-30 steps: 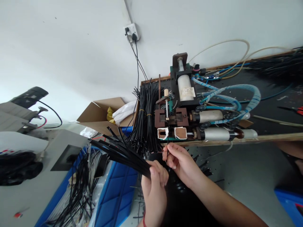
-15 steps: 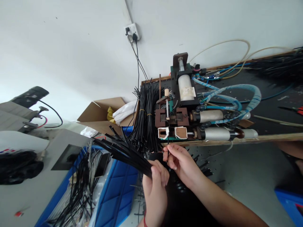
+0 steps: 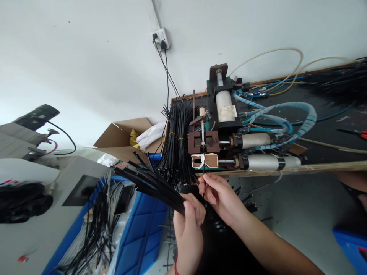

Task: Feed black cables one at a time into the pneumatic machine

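My left hand (image 3: 187, 217) is closed around a bundle of black cables (image 3: 151, 187), which fans out up and to the left. My right hand (image 3: 218, 193) pinches a single thin black cable (image 3: 204, 179) just in front of the bench edge. That cable runs up into a pneumatic clamp machine (image 3: 203, 143). The machine's two brown jaws (image 3: 211, 160), edged in white, are closed together over the cable. Where the cable's far end lies inside the machine is hidden.
Tied bundles of black cables (image 3: 174, 141) lie on the bench left of the machine. Air cylinders (image 3: 262, 162) and blue hoses (image 3: 309, 114) extend rightward. A cardboard box (image 3: 114, 133) and a blue bin (image 3: 143, 225) with cable scraps stand at left. Red-handled pliers (image 3: 363, 133) lie far right.
The machine's right-hand jaws have slid left and closed against the left ones, with their piston rods extended. Both hands have stayed almost in place.
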Available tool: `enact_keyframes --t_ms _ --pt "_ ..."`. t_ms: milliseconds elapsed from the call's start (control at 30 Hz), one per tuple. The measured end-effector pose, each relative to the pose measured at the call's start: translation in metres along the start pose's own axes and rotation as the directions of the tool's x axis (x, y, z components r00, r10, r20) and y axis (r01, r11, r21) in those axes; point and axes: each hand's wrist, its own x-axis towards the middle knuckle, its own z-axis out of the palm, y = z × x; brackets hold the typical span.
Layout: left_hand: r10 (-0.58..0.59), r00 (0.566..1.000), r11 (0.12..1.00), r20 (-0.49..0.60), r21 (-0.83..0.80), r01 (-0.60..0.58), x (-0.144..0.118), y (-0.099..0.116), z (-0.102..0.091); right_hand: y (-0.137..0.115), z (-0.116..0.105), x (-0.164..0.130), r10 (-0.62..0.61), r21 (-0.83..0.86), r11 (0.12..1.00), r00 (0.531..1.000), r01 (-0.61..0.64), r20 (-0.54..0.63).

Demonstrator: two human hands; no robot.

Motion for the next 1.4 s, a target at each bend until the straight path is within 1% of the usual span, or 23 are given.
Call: enact_keyframes --t_ms 133,233,300,367,400,433,500,533,567,600,633,733,800,833,900,967,1000,1033,1100,1167,1200,1300,1400 --pt "-0.036 0.999 0.998 -0.019 0.05 0.037 -0.003 -0.003 -0.003 0.0 0.001 -0.004 -0.037 -0.007 0.999 0.999 0.037 -0.009" --pt "-0.069 0.997 0.989 -0.024 0.128 0.071 -0.007 -0.009 -0.009 0.001 0.0 -0.01 -0.054 -0.079 0.995 0.999 0.053 -0.007" --pt "-0.1 0.995 0.981 -0.018 0.163 0.101 -0.012 -0.013 -0.012 0.0 -0.004 -0.012 -0.06 -0.21 0.976 0.998 0.06 0.006" --pt "-0.144 0.989 0.974 -0.017 0.176 0.145 -0.016 -0.014 -0.014 -0.002 -0.011 -0.014 -0.115 -0.443 0.888 0.992 0.123 0.044" --pt "-0.167 0.986 0.97 -0.017 0.176 0.167 -0.018 -0.013 -0.014 -0.004 -0.015 -0.014 -0.148 -0.597 0.785 0.986 0.167 0.08" --pt "-0.186 0.982 0.967 -0.019 0.175 0.187 -0.02 -0.012 -0.014 -0.006 -0.02 -0.015 -0.162 -0.755 0.624 0.979 0.2 0.125" --pt "-0.22 0.975 0.96 -0.021 0.173 0.22 -0.022 -0.01 -0.013 -0.011 -0.029 -0.018 -0.095 -0.964 0.178 0.979 0.196 0.181" --pt "-0.237 0.971 0.955 -0.019 0.177 0.236 -0.023 -0.008 -0.013 -0.014 -0.034 -0.02 -0.024 -0.985 -0.041 0.985 0.168 0.169" --pt "-0.253 0.967 0.95 -0.01 0.187 0.25 -0.024 -0.008 -0.013 -0.017 -0.038 -0.023 0.055 -0.965 -0.219 0.99 0.141 0.132" --pt "-0.268 0.964 0.944 0.007 0.2 0.261 -0.024 -0.008 -0.013 -0.019 -0.042 -0.026 0.12 -0.931 -0.343 0.989 0.121 0.084" --pt "-0.282 0.959 0.939 0.027 0.215 0.269 -0.024 -0.008 -0.012 -0.021 -0.046 -0.029 0.171 -0.901 -0.419 0.985 0.107 0.037" --pt "-0.301 0.951 0.927 0.07 0.256 0.274 -0.025 -0.011 -0.011 -0.025 -0.052 -0.035 0.212 -0.864 -0.502 0.974 0.04 -0.078" --pt "-0.314 0.947 0.922 0.063 0.26 0.289 -0.025 -0.011 -0.009 -0.027 -0.051 -0.036 0.142 -0.891 -0.453 0.988 0.013 -0.058" --pt "-0.323 0.944 0.92 0.06 0.255 0.299 -0.024 -0.011 -0.007 -0.028 -0.048 -0.036 0.08 -0.929 -0.369 0.997 0.035 0.005" --pt "-0.342 0.937 0.916 0.068 0.245 0.317 -0.023 -0.01 -0.005 -0.03 -0.041 -0.036 -0.083 -0.983 -0.075 0.981 0.169 0.175" --pt "-0.354 0.932 0.914 0.084 0.242 0.325 -0.022 -0.008 -0.003 -0.031 -0.03 -0.036 -0.223 -0.91 0.24 0.932 0.337 0.286" --pt "-0.355 0.931 0.913 0.084 0.243 0.326 -0.021 -0.008 -0.002 -0.031 -0.024 -0.037 -0.268 -0.851 0.349 0.912 0.392 0.31" --pt "-0.352 0.933 0.913 0.075 0.245 0.325 -0.02 -0.008 -0.003 -0.03 -0.018 -0.037 -0.299 -0.802 0.418 0.899 0.425 0.32" --pt "-0.338 0.94 0.918 0.042 0.235 0.32 -0.019 -0.01 -0.006 -0.025 -0.01 -0.038 -0.361 -0.748 0.479 0.88 0.458 0.308" --pt "-0.314 0.949 0.929 0.001 0.205 0.307 -0.019 -0.014 -0.011 -0.016 -0.006 -0.036 -0.409 -0.691 0.56 0.878 0.457 0.249" --pt "-0.291 0.957 0.94 -0.009 0.184 0.288 -0.018 -0.016 -0.014 -0.01 -0.005 -0.034 -0.411 -0.631 0.633 0.886 0.448 0.216" --pt "-0.162 0.986 0.978 -0.044 0.126 0.166 -0.017 -0.021 -0.019 0.009 -0.007 -0.026 -0.314 -0.311 0.884 0.936 0.349 0.158" --pt "-0.059 0.995 0.992 -0.081 0.106 0.067 -0.014 -0.019 -0.019 0.021 -0.006 -0.017 -0.205 -0.06 0.974 0.967 0.216 0.15"
